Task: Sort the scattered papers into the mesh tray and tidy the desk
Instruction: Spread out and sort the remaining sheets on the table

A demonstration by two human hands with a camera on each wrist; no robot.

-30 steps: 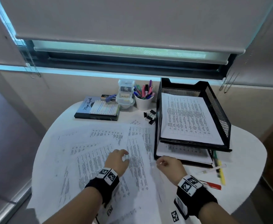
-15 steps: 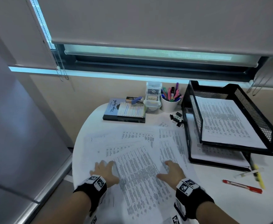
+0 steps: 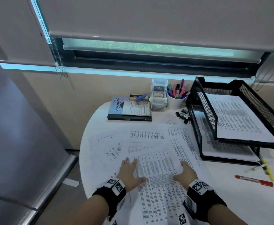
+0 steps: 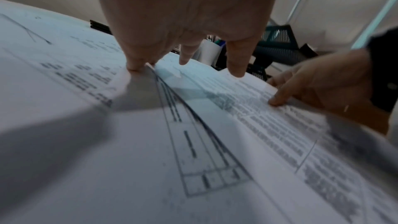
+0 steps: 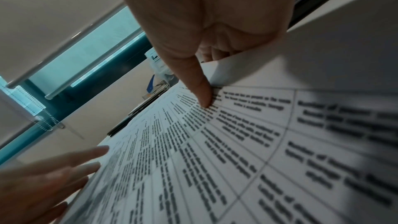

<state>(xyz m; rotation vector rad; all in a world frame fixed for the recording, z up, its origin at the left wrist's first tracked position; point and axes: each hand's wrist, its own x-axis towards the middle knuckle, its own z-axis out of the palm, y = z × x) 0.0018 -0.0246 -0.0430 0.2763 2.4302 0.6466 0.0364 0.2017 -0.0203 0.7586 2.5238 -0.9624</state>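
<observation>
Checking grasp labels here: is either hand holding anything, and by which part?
The right hand pinches the printed sheet at its right edge, thumb on top. The left hand only rests flat on the papers.

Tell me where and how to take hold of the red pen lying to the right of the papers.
Pinch the red pen at mid-barrel, coming straight down from above with the right hand, fingers across its width. It lies flat on bare desk, long axis running left to right, apart from the yellow highlighter beyond it, so both long sides look free.
</observation>
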